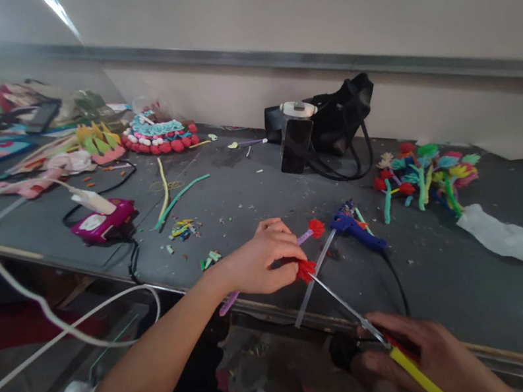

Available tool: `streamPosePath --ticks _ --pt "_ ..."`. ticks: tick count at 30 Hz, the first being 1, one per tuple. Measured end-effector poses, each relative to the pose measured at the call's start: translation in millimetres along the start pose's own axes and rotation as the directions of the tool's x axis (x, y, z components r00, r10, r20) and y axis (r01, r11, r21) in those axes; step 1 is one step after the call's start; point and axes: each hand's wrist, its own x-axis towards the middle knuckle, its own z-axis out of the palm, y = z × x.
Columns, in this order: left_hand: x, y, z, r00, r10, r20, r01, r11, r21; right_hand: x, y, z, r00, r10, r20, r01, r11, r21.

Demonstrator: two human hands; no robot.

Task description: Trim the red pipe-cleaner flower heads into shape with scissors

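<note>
My left hand (269,258) is closed over the table's front edge, pinching a fuzzy red flower (306,270) between thumb and fingers. A purple pipe-cleaner stem (230,303) sticks out below this hand. Beyond its fingers lies another red flower (316,227) on a purple stem. At the lower right, my right hand (418,354) grips scissors (345,306) with yellow and red handles. Their narrow metal tip touches or nearly touches the pinched flower. A blue glue gun (358,231) lies just past the hands, with a clear glue stick (317,273) reaching out of its rear towards the table edge.
Colourful pipe-cleaner flowers (426,178) lie at right beside white wrapping (510,241). A black bag (343,115) and an upright phone (296,143) stand at the back. A magenta power box (104,221) with white cable, loose pipe cleaners (182,199) and scraps lie left.
</note>
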Motion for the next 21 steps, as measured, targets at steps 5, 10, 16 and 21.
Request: streamPosePath --ticks 5,10,16,21 --pt "-0.1 -1.1 -0.1 1.000 -0.009 -0.002 0.009 1.000 0.012 5.2 -1.6 -9.2 0.988 -0.005 0.154 -0.002 0.999 0.046" --pt "-0.2 -1.3 0.7 1.000 -0.018 -0.004 0.018 1.000 0.014 7.2 -1.4 -11.2 0.989 -0.013 0.145 0.007 0.999 0.040" --pt "-0.3 -1.9 1.1 1.000 -0.026 0.008 0.025 1.000 0.019 6.8 -3.8 -11.2 0.988 0.008 0.154 -0.017 0.998 0.053" --pt "-0.3 -1.8 1.4 1.000 -0.024 0.004 0.024 1.000 0.018 6.4 -3.3 -10.6 0.986 -0.002 0.167 -0.006 0.999 0.049"
